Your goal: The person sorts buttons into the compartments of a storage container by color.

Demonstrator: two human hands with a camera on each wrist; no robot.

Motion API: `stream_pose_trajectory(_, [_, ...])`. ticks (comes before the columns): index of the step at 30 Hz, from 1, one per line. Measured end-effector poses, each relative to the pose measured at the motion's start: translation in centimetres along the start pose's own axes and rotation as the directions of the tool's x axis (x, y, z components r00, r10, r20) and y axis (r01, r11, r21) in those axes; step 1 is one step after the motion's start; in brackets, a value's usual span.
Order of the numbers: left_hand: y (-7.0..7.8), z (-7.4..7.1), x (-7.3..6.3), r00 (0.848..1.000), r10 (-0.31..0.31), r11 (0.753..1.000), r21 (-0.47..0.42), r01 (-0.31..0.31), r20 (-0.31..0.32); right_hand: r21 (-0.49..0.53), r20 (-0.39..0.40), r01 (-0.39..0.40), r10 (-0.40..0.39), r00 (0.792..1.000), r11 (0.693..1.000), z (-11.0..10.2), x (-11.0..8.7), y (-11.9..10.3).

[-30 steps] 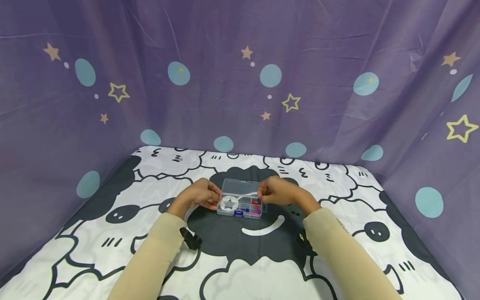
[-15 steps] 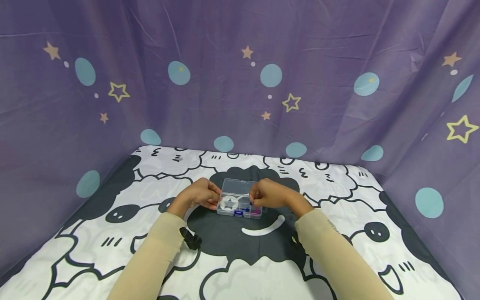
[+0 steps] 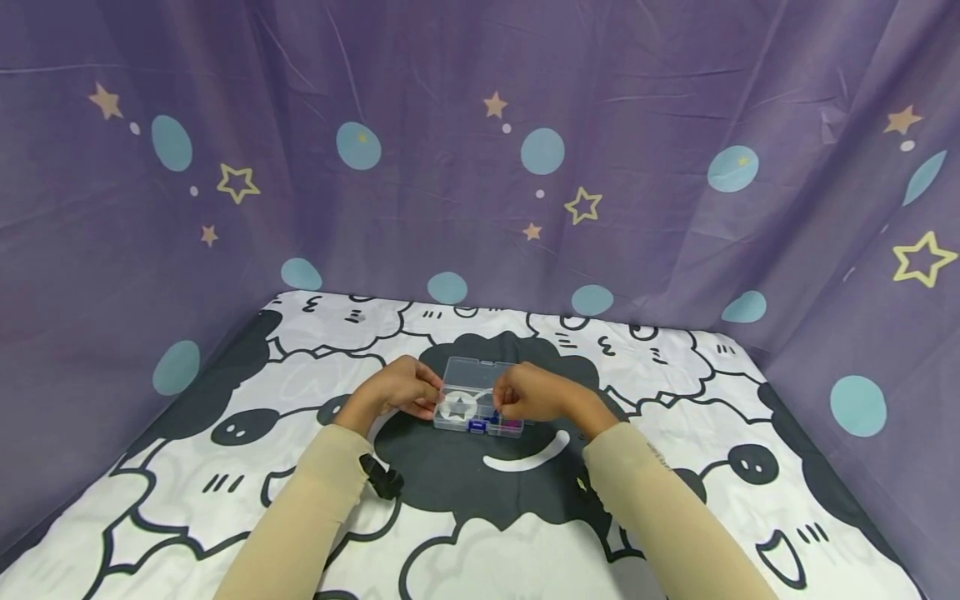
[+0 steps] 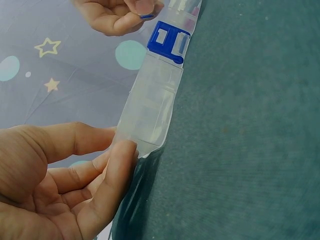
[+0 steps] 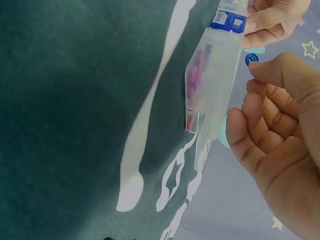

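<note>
This is a small, curtained-off booth with soft, nursery-like furnishings; what kind of building holds it cannot be told. A purple fabric curtain [image 3: 450,83], printed with yellow outlined stars [image 3: 238,184], solid peach stars [image 3: 494,105] and pale blue ovals [image 3: 542,151], hangs in creases across the back and both sides. It surrounds a flat surface spread with a white and dark grey cloth [image 3: 517,554] of fluffy cartoon faces; what lies beneath is hidden.

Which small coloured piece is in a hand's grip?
The small round blue button, pinched by the right hand. Unlike it, the small pink pieces show inside the clear plastic compartment box.
</note>
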State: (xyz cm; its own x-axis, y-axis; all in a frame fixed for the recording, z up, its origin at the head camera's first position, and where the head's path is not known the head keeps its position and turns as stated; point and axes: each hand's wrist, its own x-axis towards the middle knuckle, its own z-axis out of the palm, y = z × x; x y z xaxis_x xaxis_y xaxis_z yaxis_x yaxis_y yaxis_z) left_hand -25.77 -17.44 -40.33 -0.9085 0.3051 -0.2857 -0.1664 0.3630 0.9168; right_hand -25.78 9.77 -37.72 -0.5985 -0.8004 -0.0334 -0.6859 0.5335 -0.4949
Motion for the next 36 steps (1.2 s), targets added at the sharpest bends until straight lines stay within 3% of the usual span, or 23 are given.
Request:
stream_pose_trajectory(17, [-0.2, -0.1, 0.2, 1.000, -0.001, 1.000, -0.004, 0.001, 0.005, 0.021, 0.000, -0.004, 0.004, 1.000, 1.000, 0.1, -0.3, 0.5])
stream_pose_trajectory(29, [-0.2, 0.0, 0.4, 1.000, 0.003, 1.000, -0.004, -0.003, 0.020, 0.079, -0.035, 0.006, -0.004, 0.999, 0.997, -0.4, -2.0, 1.2])
stream_pose_trajectory(36, [-0.3, -0.1, 0.3, 1.000, 0.001, 1.000, -0.009, -0.001, 0.010, 0.082, -0.069, -0.042, 0.048, 0.996, 0.996, -0.9, -3.4, 2.2])
